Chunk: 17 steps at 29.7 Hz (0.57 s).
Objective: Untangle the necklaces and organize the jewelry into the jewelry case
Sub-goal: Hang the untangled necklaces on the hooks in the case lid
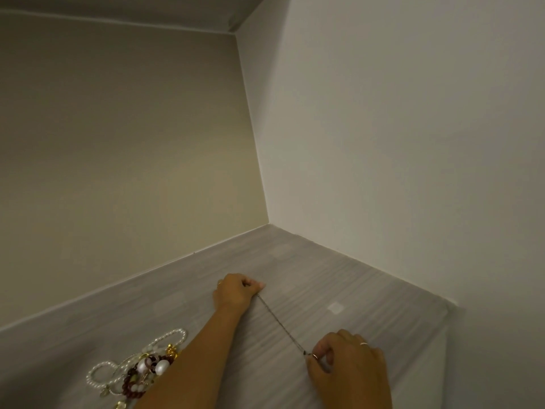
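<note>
Jewelry lies in two places on the grey wood-grain tabletop [368,293], which fills a corner between two pale walls [413,143]. One thin chain [280,321] of fine dark metal links is drawn into a straight line across the middle of the surface, slanting from far left to near right. The left hand [237,292] is curled into a loose fist at the far end, fingertips pinching the chain's end. The right hand [351,364] pinches the near end between thumb and forefinger, its other fingers bent; two rings [364,344] show on it. Well apart from the chain, at the lower left and partly behind the left forearm [200,358], lies one tangled heap [138,370]. It shows white pearl strands in at least two loops, one loop of dark red beads, two larger pearly beads and a few small gold pieces — how many separate necklaces it holds I cannot tell.
</note>
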Each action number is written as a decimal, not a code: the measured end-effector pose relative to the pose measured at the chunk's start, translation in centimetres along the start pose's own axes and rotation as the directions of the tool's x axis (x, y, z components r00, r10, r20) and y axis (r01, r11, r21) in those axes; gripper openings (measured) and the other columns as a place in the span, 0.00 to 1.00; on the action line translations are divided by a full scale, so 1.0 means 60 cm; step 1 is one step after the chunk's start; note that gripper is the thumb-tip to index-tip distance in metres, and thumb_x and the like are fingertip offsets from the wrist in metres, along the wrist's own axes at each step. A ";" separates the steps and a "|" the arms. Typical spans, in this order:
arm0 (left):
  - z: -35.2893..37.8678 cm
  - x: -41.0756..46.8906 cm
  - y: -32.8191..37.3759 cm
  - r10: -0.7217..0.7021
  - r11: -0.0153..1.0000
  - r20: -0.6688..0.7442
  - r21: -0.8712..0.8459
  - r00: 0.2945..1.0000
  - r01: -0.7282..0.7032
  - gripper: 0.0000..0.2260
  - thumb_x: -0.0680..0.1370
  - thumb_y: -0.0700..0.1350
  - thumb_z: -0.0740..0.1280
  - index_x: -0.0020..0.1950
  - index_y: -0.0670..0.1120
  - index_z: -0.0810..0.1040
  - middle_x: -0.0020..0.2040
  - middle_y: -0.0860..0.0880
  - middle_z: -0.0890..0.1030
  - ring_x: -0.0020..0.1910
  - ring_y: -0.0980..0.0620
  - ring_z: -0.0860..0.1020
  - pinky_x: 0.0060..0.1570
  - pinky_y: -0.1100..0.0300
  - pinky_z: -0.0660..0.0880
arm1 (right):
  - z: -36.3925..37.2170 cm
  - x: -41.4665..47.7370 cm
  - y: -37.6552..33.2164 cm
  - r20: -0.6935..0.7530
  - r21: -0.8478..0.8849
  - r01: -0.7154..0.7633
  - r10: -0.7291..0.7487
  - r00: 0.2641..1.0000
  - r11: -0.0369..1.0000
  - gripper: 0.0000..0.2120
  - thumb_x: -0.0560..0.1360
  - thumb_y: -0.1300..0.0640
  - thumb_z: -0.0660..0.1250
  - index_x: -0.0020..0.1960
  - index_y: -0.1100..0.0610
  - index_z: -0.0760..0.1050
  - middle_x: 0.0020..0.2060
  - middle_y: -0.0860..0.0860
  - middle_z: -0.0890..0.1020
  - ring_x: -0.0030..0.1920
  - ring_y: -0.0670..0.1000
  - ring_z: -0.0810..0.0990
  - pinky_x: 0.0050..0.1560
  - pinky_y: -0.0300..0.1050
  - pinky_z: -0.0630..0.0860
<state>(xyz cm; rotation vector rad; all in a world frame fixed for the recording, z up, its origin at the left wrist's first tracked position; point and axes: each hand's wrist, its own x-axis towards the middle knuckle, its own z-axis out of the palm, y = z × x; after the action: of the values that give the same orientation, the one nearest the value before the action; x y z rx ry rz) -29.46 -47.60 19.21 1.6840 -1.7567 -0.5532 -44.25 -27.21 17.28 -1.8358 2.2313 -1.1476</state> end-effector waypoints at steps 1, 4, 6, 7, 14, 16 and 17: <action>-0.001 0.000 -0.002 0.008 0.999 0.004 0.037 1.000 -0.008 0.11 0.71 0.58 0.72 0.34 0.54 0.80 0.37 0.54 0.81 0.45 0.52 0.78 0.51 0.55 0.75 | -0.001 0.004 -0.004 -0.056 0.003 -0.025 0.025 0.998 1.000 0.19 0.65 0.39 0.70 0.28 0.39 0.59 0.29 0.39 0.64 0.38 0.42 0.67 0.42 0.42 0.60; 0.008 -0.005 0.000 0.056 0.987 -0.011 0.149 0.998 -0.054 0.18 0.77 0.57 0.66 0.30 0.50 0.74 0.31 0.54 0.75 0.42 0.50 0.76 0.54 0.52 0.71 | 0.005 -0.002 0.000 -0.073 -0.050 -0.014 0.010 0.997 0.999 0.16 0.67 0.40 0.68 0.30 0.39 0.61 0.30 0.39 0.65 0.40 0.42 0.67 0.44 0.43 0.60; 0.003 -0.008 0.005 0.053 0.997 -0.013 0.053 0.999 -0.052 0.20 0.79 0.53 0.64 0.29 0.48 0.68 0.28 0.52 0.71 0.33 0.52 0.71 0.51 0.50 0.71 | -0.003 0.005 -0.001 -0.111 -0.073 0.037 -0.045 0.993 0.997 0.16 0.67 0.39 0.67 0.30 0.39 0.61 0.31 0.39 0.65 0.40 0.42 0.67 0.43 0.42 0.61; -0.005 -0.007 0.005 0.037 0.996 -0.020 -0.077 0.999 -0.039 0.20 0.80 0.51 0.64 0.29 0.47 0.68 0.28 0.51 0.70 0.30 0.53 0.69 0.49 0.49 0.72 | 0.000 0.007 0.003 -0.088 -0.075 0.048 -0.055 0.995 0.996 0.15 0.69 0.39 0.66 0.31 0.40 0.61 0.32 0.39 0.66 0.41 0.41 0.67 0.46 0.41 0.61; -0.148 -0.069 -0.003 -0.024 0.799 0.030 -0.600 0.999 0.037 0.04 0.77 0.37 0.67 0.49 0.38 0.79 0.36 0.45 0.80 0.28 0.58 0.78 0.24 0.73 0.68 | -0.044 -0.010 -0.025 0.270 0.333 -0.179 0.089 0.959 0.926 0.10 0.67 0.53 0.72 0.33 0.49 0.71 0.27 0.47 0.77 0.30 0.38 0.74 0.38 0.30 0.71; -0.174 -0.080 -0.003 -0.022 0.802 0.030 -0.597 0.999 0.035 0.05 0.77 0.37 0.67 0.51 0.38 0.79 0.38 0.45 0.81 0.32 0.55 0.79 0.26 0.72 0.68 | -0.041 -0.011 -0.039 0.299 0.417 -0.175 0.047 0.953 0.892 0.10 0.67 0.59 0.73 0.33 0.51 0.73 0.26 0.48 0.79 0.28 0.39 0.77 0.34 0.30 0.71; -0.189 -0.087 -0.002 -0.015 0.801 0.028 -0.599 0.999 0.029 0.04 0.77 0.37 0.67 0.51 0.39 0.79 0.38 0.45 0.81 0.34 0.53 0.78 0.28 0.71 0.69 | -0.041 -0.017 -0.051 0.325 0.472 -0.179 0.019 0.946 0.863 0.10 0.67 0.62 0.73 0.34 0.53 0.74 0.26 0.49 0.79 0.28 0.40 0.78 0.34 0.32 0.73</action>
<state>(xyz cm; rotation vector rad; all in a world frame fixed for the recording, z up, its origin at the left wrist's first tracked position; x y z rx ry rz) -21.62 -41.07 26.34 1.2425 -1.3659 -1.0205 -42.48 -25.18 20.33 -1.5366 1.6391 -1.1751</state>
